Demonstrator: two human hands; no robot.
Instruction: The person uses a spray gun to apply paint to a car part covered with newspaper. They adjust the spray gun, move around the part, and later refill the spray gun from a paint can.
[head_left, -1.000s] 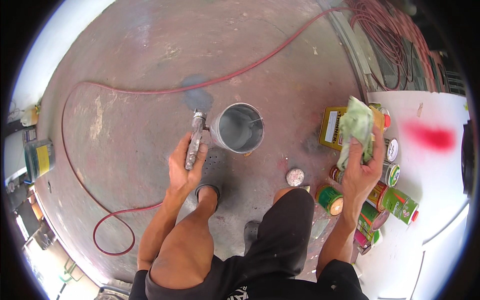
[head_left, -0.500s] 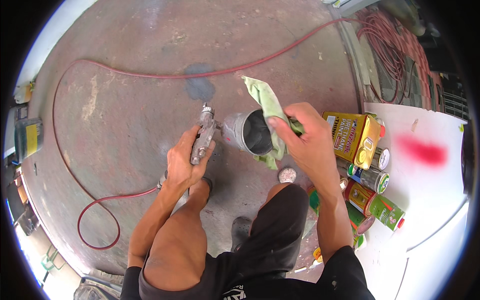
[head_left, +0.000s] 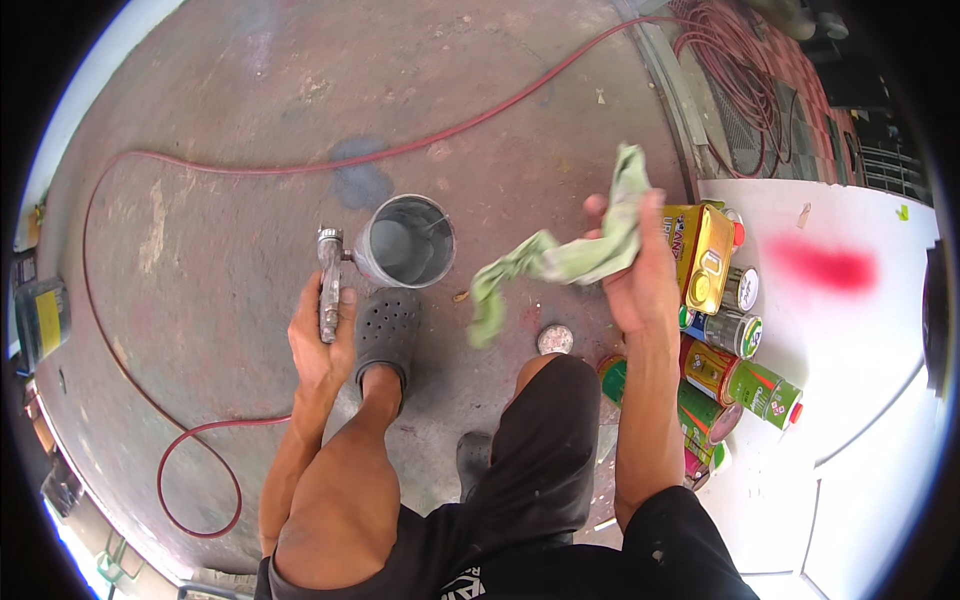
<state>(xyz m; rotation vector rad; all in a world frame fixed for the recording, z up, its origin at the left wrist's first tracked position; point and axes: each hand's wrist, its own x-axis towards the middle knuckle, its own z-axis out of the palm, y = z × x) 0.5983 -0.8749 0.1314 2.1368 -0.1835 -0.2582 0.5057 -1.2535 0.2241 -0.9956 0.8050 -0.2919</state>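
My left hand is wrapped round a worn metal spray gun. Joined to the gun's side is a grey paint cup, its mouth facing up at me; grey paint residue coats the inside. Out to the right, my right hand holds a pale green rag between thumb and fingers. The rag's loose end trails toward the left and looks blurred. A gap separates the rag from the cup.
A red air hose loops over the concrete floor. Thinner and paint cans stand close by my right forearm, near a white panel with a red spray mark. A small round lid lies by my knee. Coiled hose rests at far right.
My right hand has drawn the rag out of the cup's mouth and away to the right. My left hand has moved left with the gun, and the cup's opening now faces up more.
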